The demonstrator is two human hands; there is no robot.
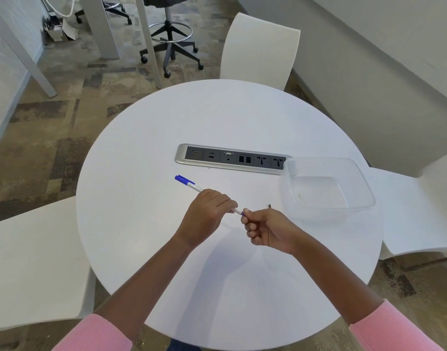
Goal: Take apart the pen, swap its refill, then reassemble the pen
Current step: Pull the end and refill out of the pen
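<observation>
Head view: two hands hold one pen (192, 185) over the white table (146, 224)

From where I stand, the person's left hand (204, 216) has its fingers (223, 201) curled round the white barrel, with the blue cap sticking out up and to the left. The right hand (266, 230) pinches the pen's blue tip end between thumb and forefinger, its other fingers curled in. The pen hangs slanted above the middle of the table. A clear plastic container (328, 188) sits to the right, one corner over the end of a silver socket panel (232, 159). A small dark piece (269, 206) lies between the right hand and the container; I cannot tell what it is.
</observation>
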